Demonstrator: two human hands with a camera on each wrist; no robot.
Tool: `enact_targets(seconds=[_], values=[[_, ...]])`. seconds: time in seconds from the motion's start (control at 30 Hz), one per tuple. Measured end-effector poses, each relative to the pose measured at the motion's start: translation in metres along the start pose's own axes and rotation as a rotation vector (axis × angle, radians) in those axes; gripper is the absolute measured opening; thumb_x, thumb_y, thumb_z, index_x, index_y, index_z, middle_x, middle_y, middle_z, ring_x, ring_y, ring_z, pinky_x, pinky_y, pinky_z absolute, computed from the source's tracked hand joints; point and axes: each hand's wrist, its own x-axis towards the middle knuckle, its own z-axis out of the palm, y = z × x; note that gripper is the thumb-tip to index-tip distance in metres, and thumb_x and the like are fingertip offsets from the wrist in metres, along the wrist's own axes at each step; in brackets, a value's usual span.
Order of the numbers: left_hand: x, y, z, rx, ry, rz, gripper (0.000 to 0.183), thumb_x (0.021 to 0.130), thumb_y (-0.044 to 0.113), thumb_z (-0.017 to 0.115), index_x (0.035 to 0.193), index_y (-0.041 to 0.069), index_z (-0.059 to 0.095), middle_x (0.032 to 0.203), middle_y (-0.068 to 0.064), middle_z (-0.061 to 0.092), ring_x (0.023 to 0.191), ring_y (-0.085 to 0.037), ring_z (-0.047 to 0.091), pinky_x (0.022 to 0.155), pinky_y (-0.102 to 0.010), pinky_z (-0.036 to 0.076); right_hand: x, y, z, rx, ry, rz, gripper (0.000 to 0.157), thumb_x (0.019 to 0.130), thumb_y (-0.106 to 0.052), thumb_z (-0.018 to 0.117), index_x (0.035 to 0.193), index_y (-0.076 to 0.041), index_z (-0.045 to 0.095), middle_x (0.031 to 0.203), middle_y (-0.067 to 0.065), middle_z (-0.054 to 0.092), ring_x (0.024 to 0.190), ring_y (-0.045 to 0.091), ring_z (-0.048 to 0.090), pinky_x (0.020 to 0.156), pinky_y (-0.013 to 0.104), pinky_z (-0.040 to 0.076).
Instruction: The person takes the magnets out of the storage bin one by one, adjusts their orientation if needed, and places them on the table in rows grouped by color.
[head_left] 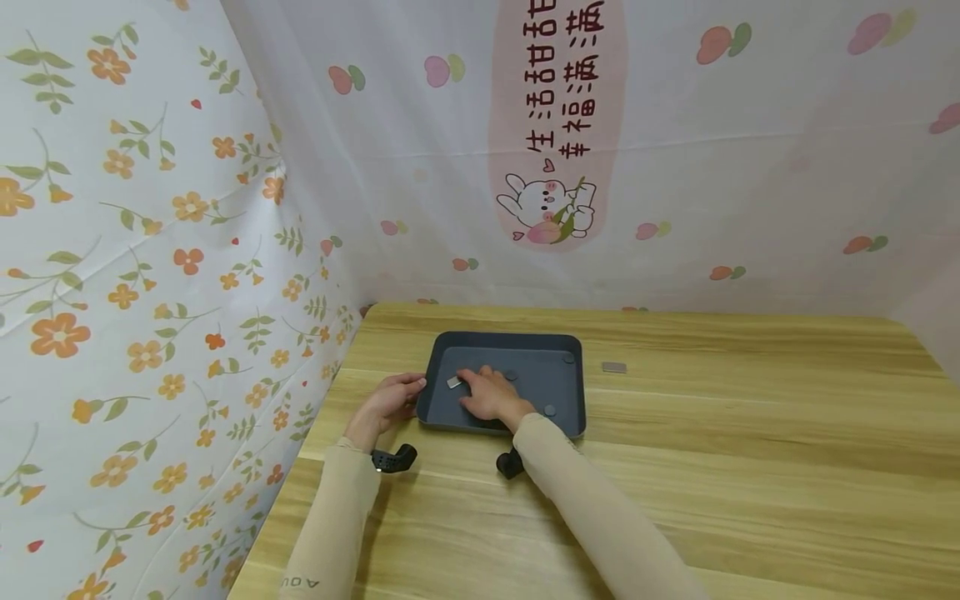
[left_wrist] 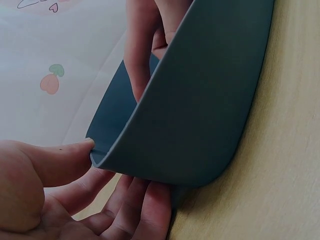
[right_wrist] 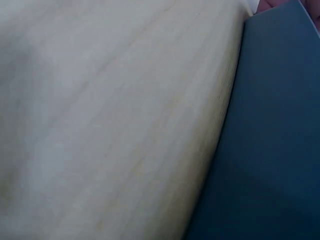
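Two bare hands are working at a shallow, rectangular, dark blue-grey tray (head_left: 558,385), which is lying on a yellowish wood-grain worktop (head_left: 720,450). The left hand (head_left: 393,397) is gripping the tray's left side near a corner, its thumb pressing on the rim and its other fingers lying against the outside below. The right hand (head_left: 487,394) is reaching over the near rim into the tray, fingers pointing down, thumb and forefinger standing apart; whether it is holding anything cannot be told. A small, silvery, rectangular piece (head_left: 453,382) is lying on the tray's floor, just beside the right forefinger — whether they are touching is unclear. Three small, round, dark grey discs (head_left: 550,410) are showing on the same floor, one near the far right corner. The right hand and its beige sleeve (head_left: 600,500) are blocking the view of some of the floor and near rim. Outside, a flat, grey, rectangular piece (head_left: 614,367) is resting on the worktop, near the tray's right side. Two black wrist-worn cameras (head_left: 393,458) are sitting under the wrists, and white printed fabric (head_left: 420,158) is hanging behind — orange-flowered cloth (head_left: 150,292) is covering the left.
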Motion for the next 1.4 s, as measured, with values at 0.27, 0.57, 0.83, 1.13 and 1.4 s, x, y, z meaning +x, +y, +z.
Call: enact_targets(seconds=[0.27,0.57,0.83,1.13,1.4], values=[[0.0007,-0.0008,0.0003,-0.005,-0.001,0.0,0.044,0.104,0.016,0.043,0.144,-0.003,0.04,0.11,-0.007,0.062,0.088,-0.01,0.058,0.073,-0.024,0.05,0.0034,-0.0034,-0.0022,-0.061,-0.063,0.035,0.049,0.101,-0.026,0.048,0.149,-0.028,0.038,0.133,0.015,0.045,0.104,0.031,0.05,0.077,0.041,0.043],[0.0003,-0.0005,0.0,-0.013,-0.002,0.015,0.044,0.104,0.017,0.044,0.143,-0.003,0.04,0.107,-0.005,0.063,0.087,-0.009,0.058,0.073,-0.024,0.049,0.0052,-0.0044,-0.0012,-0.067,-0.052,0.042,0.041,0.102,-0.026,0.047,0.142,-0.031,0.045,0.127,0.013,0.047,0.099,0.028,0.05,0.073,0.04,0.041],[0.0004,-0.0019,0.0009,-0.002,0.004,0.025,0.044,0.104,0.016,0.044,0.142,-0.004,0.041,0.108,-0.007,0.063,0.087,-0.009,0.057,0.072,-0.025,0.048,0.0012,-0.0041,-0.0001,-0.045,-0.018,0.012,0.027,0.101,-0.025,0.05,0.127,-0.027,0.055,0.123,0.012,0.049,0.103,0.031,0.052,0.073,0.042,0.044],[0.0012,-0.0048,0.0007,-0.006,0.004,0.028,0.043,0.103,0.015,0.044,0.141,-0.005,0.042,0.104,-0.004,0.062,0.086,-0.009,0.057,0.073,-0.025,0.049,-0.0002,-0.0058,0.0025,-0.021,0.004,0.021,0.014,0.099,-0.025,0.055,0.113,-0.024,0.057,0.113,0.011,0.049,0.094,0.028,0.049,0.074,0.043,0.042],[0.0007,-0.0041,0.0009,0.001,0.004,0.037,0.043,0.104,0.015,0.044,0.142,-0.005,0.041,0.101,-0.002,0.063,0.085,-0.008,0.058,0.072,-0.024,0.049,-0.0004,-0.0057,0.0025,0.003,-0.01,0.039,0.011,0.098,-0.026,0.056,0.109,-0.023,0.057,0.113,0.01,0.047,0.095,0.027,0.046,0.076,0.041,0.041]])
